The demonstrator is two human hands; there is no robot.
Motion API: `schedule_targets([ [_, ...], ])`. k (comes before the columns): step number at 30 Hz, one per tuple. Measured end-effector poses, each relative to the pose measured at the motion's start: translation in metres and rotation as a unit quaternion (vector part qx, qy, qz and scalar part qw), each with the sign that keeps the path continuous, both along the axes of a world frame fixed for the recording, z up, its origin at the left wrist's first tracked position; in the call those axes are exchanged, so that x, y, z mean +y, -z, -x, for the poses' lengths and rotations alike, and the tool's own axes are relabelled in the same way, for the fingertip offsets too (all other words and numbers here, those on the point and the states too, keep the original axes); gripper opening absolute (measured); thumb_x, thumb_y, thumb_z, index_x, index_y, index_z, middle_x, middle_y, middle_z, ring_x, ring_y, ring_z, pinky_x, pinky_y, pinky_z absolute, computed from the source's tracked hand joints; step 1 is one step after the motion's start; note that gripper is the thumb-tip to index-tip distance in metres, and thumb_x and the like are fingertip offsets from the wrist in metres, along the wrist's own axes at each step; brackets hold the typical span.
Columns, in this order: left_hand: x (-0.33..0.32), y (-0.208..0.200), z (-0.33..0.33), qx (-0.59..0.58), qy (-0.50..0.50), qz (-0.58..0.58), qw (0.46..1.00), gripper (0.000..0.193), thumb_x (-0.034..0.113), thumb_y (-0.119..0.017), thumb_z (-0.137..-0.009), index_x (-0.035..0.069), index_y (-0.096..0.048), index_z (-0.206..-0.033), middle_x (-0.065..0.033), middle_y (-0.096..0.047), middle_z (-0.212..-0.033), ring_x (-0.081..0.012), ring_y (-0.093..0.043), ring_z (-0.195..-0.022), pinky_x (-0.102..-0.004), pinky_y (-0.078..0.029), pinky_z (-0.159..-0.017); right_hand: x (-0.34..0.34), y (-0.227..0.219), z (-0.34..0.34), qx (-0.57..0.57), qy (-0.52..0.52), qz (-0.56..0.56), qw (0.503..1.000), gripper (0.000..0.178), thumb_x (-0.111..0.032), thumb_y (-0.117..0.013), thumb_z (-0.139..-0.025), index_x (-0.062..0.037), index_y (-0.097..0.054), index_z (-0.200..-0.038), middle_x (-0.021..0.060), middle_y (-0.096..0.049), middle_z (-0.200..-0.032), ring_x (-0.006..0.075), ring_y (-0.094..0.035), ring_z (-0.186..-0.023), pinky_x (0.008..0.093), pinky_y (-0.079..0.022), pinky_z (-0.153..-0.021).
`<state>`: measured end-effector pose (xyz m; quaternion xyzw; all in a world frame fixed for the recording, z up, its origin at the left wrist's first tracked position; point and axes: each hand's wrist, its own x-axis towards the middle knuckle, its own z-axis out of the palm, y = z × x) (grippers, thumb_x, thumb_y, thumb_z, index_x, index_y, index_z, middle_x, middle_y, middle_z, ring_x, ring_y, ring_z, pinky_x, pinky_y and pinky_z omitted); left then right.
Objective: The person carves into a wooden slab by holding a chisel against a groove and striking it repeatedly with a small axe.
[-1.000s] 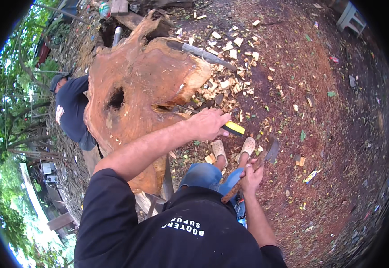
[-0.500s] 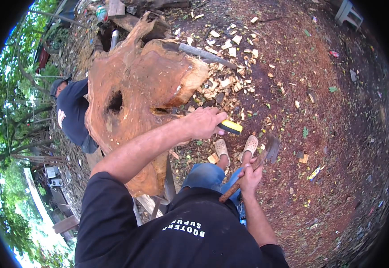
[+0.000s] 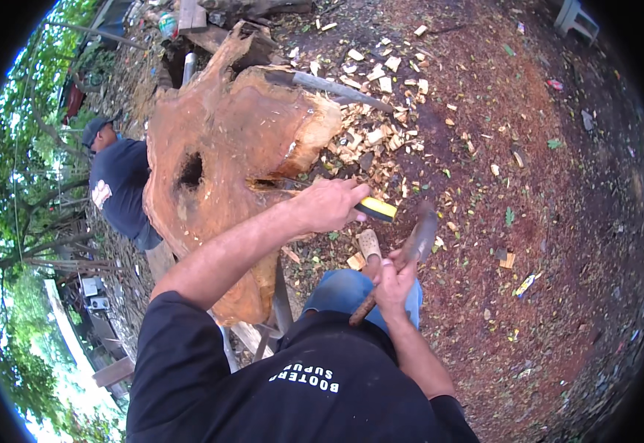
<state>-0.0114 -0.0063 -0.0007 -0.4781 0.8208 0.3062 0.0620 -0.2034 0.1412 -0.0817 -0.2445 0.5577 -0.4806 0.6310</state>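
Observation:
My left hand (image 3: pixel 331 204) is closed around a chisel, and its yellow and black handle (image 3: pixel 378 209) sticks out to the right of my fist. The chisel's blade is mostly hidden by my hand; it lies toward a dark notch in the edge of a large reddish-brown wood slab (image 3: pixel 241 140). My right hand (image 3: pixel 396 288) grips the wooden shaft of a hammer (image 3: pixel 362 308). The hammer's head (image 3: pixel 424 230) is smeared by motion and stands a short way right of the chisel handle, apart from it.
Pale wood chips (image 3: pixel 374 136) litter the ground beyond the slab. Another person (image 3: pixel 121 184) in a dark shirt and cap is at the slab's left side. A grey pole (image 3: pixel 337 88) leans by its far edge. A white plastic stool (image 3: pixel 577 21) stands far right.
My right hand has swung the hammer left, its head nearing the chisel handle. My left hand and the chisel have hardly shifted. The other person's head has turned a little.

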Motion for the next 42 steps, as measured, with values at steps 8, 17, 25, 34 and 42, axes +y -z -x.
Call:
schedule_targets([
  [8, -0.015, 0.005, 0.015, -0.017, -0.003, -0.026, 1.000, 0.042, 0.031, -0.069, -0.092, 0.001, -0.053, -0.116, -0.0219, -0.065, -0.104, -0.0429, -0.066, -0.099, -0.0528, -0.052, -0.083, -0.010, 0.026, -0.001, 0.223, -0.106, 0.069, 0.967, 0.015, -0.002, -0.048, -0.094, -0.0040, -0.047, -0.108, 0.0028, -0.051, -0.070, 0.0119, -0.053, -0.054, 0.0274, -0.047, -0.053],
  [17, -0.013, 0.011, 0.008, -0.017, -0.036, -0.027, 0.999, 0.041, 0.032, -0.067, -0.093, 0.001, -0.053, -0.116, -0.0221, -0.064, -0.106, -0.0426, -0.066, -0.099, -0.0528, -0.052, -0.085, -0.035, -0.019, 0.010, -0.049, 0.166, -0.037, 0.984, 0.020, -0.005, -0.047, -0.093, -0.0024, -0.045, -0.113, 0.0057, -0.052, -0.071, 0.0136, -0.055, -0.056, 0.0274, -0.048, -0.052],
  [25, -0.013, 0.017, 0.001, -0.011, -0.056, -0.011, 0.998, 0.037, 0.031, -0.067, -0.094, 0.001, -0.048, -0.105, -0.0215, -0.062, -0.095, -0.0440, -0.064, -0.094, -0.0536, -0.050, -0.081, -0.043, 0.013, 0.025, 0.036, 0.020, -0.090, 0.995, 0.024, -0.010, -0.056, -0.091, -0.0025, -0.049, -0.113, 0.0045, -0.054, -0.072, 0.0125, -0.055, -0.054, 0.0279, -0.047, -0.048],
  [34, -0.017, 0.013, 0.011, -0.047, -0.044, -0.005, 0.998, 0.036, 0.034, -0.065, -0.095, 0.002, -0.049, -0.103, -0.0188, -0.063, -0.098, -0.0396, -0.065, -0.097, -0.0523, -0.048, -0.083, -0.042, 0.026, 0.011, 0.264, -0.093, 0.055, 0.959, 0.019, -0.009, -0.053, -0.090, -0.0055, -0.052, -0.109, 0.0055, -0.054, -0.072, 0.0144, -0.055, -0.055, 0.0303, -0.048, -0.054],
  [42, -0.013, 0.008, 0.011, -0.053, -0.070, 0.019, 0.996, 0.036, 0.036, -0.064, -0.095, 0.003, -0.050, -0.103, -0.0165, -0.064, -0.099, -0.0371, -0.064, -0.102, -0.0530, -0.044, -0.090, -0.048, 0.009, 0.024, 0.020, 0.163, -0.006, 0.986, 0.016, -0.002, -0.049, -0.092, -0.0033, -0.052, -0.108, 0.0047, -0.055, -0.072, 0.0136, -0.056, -0.051, 0.0273, -0.047, -0.044],
])
